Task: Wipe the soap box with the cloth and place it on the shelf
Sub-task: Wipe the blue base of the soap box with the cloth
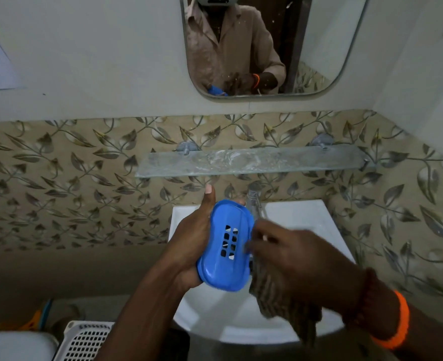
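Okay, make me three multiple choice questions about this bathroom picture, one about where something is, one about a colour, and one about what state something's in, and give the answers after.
1. Where is the glass shelf?
A. On the wall above the sink
B. On the floor
C. Above the mirror

2. What colour is the soap box?
A. Red
B. Blue
C. White

3. What is on the shelf?
A. The soap box
B. The cloth
C. Nothing

Answers:
1. A, it is fixed to the leaf-patterned tiles over the tap.
2. B, plainly blue plastic.
3. C, the left hand holds the box and the right hand has the cloth in its grip.
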